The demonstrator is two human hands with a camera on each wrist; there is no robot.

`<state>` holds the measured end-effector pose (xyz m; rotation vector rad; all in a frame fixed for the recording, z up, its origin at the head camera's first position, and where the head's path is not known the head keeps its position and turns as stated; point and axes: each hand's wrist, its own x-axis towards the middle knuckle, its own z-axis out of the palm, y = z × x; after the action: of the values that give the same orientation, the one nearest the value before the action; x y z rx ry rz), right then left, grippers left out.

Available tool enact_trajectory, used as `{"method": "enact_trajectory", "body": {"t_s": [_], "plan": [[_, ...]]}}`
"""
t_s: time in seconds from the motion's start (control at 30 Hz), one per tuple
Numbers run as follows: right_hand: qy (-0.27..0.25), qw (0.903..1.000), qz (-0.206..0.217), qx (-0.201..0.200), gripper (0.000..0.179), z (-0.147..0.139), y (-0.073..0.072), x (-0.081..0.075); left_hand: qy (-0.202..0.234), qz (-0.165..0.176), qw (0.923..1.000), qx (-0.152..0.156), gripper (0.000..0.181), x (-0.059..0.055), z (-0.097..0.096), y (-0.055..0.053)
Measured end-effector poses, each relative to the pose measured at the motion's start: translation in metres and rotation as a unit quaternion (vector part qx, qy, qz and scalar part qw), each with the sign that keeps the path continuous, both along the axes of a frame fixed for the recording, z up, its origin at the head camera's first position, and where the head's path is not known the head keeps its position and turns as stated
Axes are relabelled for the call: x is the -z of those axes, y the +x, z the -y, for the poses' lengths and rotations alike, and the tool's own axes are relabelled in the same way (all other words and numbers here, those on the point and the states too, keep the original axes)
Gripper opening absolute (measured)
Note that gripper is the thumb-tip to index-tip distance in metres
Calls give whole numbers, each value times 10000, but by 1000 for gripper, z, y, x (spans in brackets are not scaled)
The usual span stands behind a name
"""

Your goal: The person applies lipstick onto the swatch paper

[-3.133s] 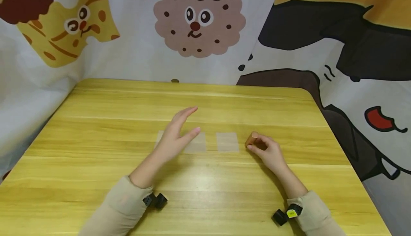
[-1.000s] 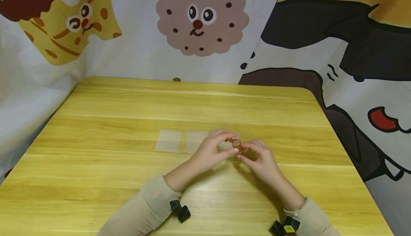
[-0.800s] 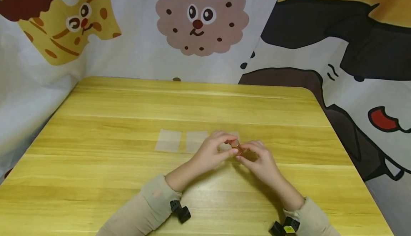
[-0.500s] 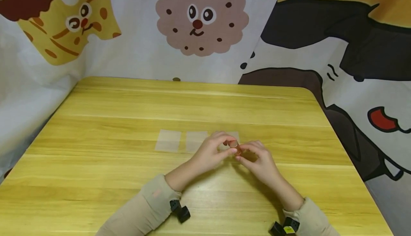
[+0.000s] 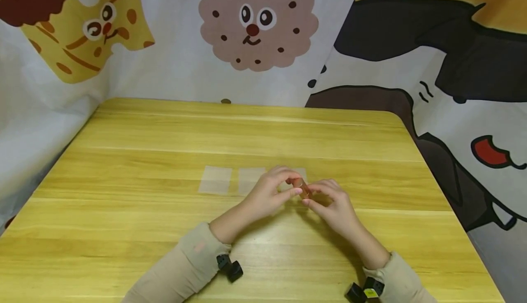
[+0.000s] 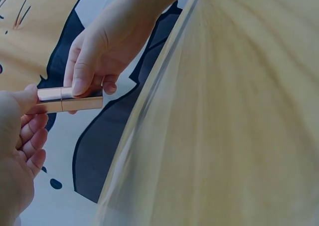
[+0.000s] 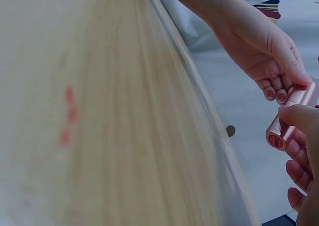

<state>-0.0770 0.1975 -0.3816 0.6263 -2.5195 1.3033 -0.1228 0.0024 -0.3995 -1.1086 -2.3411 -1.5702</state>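
A shiny rose-gold lipstick tube (image 5: 303, 189) is held above the table between both hands in the head view. My left hand (image 5: 267, 191) pinches its left end between thumb and fingers. My right hand (image 5: 339, 207) pinches the other end. From the left wrist, the lipstick (image 6: 55, 107) lies level, and a thin seam runs around its middle between the two grips. In the right wrist view a round reddish label marks the end of the lipstick (image 7: 275, 140) on the right hand's side. The tube's cap and body sit together at the seam.
Three pale, see-through squares lie in a row on the wooden table (image 5: 144, 229): a left square (image 5: 215, 179), a middle square (image 5: 250, 180) and a right square (image 5: 302, 172) partly hidden by the left hand. A cartoon-printed curtain (image 5: 164, 78) hangs behind the table.
Three seconds ago only the right hand held the lipstick, right of the squares, while the left hand was open. Both hands came together, the left took the other end, and the tube tilted leftward.
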Motion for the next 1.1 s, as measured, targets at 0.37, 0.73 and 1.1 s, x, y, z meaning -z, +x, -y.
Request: {"method": "enact_trajectory", "body": {"t_s": [0.37,0.73,1.1], "plan": [[-185,9992,-352,-86,29,-2,-2,5,5,-145,9998,96,19,-3,2,-2],[-280,9969,-721,-130,32,-3,-3,4,14,-262,9995,165,20,-7,3,-3],[-390,9960,-799,107,30,-6,-4,6,904,-207,9942,-547,21,-34,32,-17]]}}
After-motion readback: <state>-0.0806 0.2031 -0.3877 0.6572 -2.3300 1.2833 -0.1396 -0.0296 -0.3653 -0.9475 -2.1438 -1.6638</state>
